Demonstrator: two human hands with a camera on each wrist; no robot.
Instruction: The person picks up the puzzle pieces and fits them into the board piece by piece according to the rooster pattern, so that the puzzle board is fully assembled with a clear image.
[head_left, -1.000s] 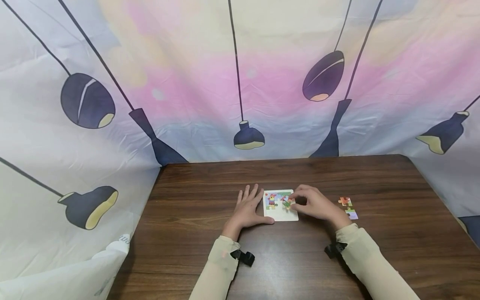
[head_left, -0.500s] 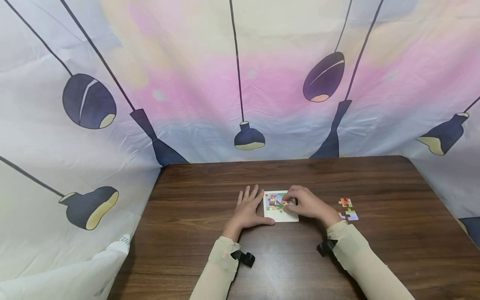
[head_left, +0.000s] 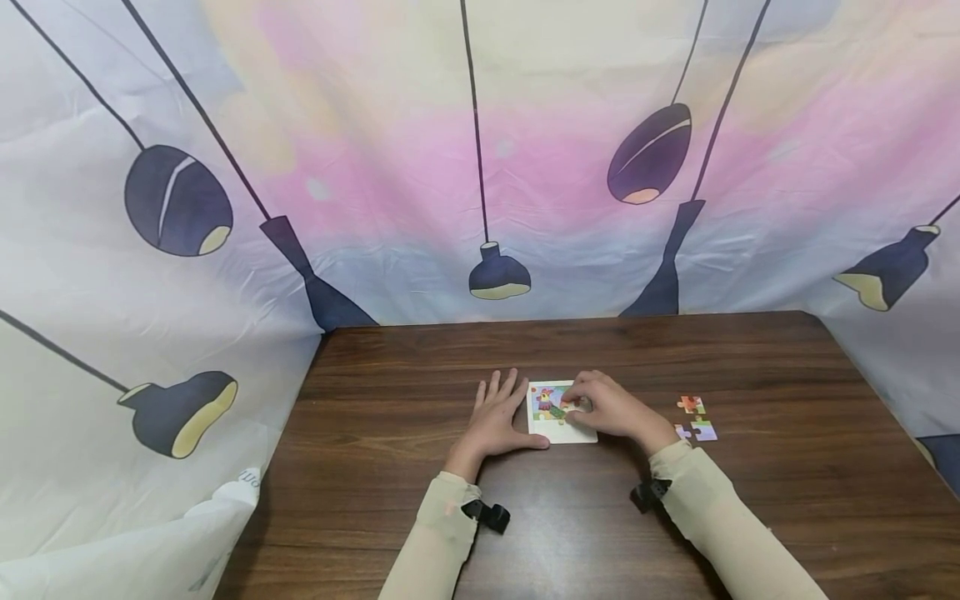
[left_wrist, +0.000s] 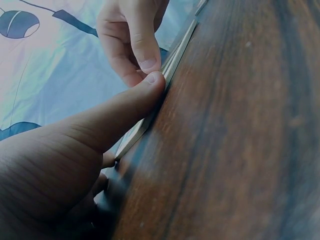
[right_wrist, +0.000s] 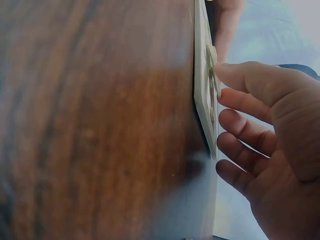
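- Board (head_left: pixel 553 434), pale-rimmed, lying flat on the table in the head view, between the two hands; clock directions here run from its centre, with twelve at the far side.
- A fitted part of the picture, with a bright bird (head_left: pixel 544 399), sits toward ten o'clock on it; a bare white strip runs along six o'clock.
- Left hand (head_left: pixel 495 423) at nine o'clock, fingers straight and spread, grasping nothing. Its index fingertip is by the ten o'clock corner and its thumb lies against the near edge toward seven.
- Right hand (head_left: pixel 609 406) at three o'clock, thumb and index finger pinching a green puzzle piece (head_left: pixel 559 412) over the board's middle. In the right wrist view that piece stands slightly tilted to the board; the other three fingers are loosely bent, and whether they touch the board I cannot tell.
- Farther out at three o'clock, beyond the right hand, loose pieces lie on the table: a red-orange piece (head_left: pixel 691 405), a lilac-and-green piece (head_left: pixel 704 430) on its six o'clock side, and a partly hidden piece (head_left: pixel 682 431) just beside the latter, toward nine.
- Brown wood-grain table (head_left: pixel 420 358) under everything; a cloth backdrop (head_left: pixel 390 167) printed with dark lamps rises at twelve.
- Pale sleeves, a black device at each wrist.
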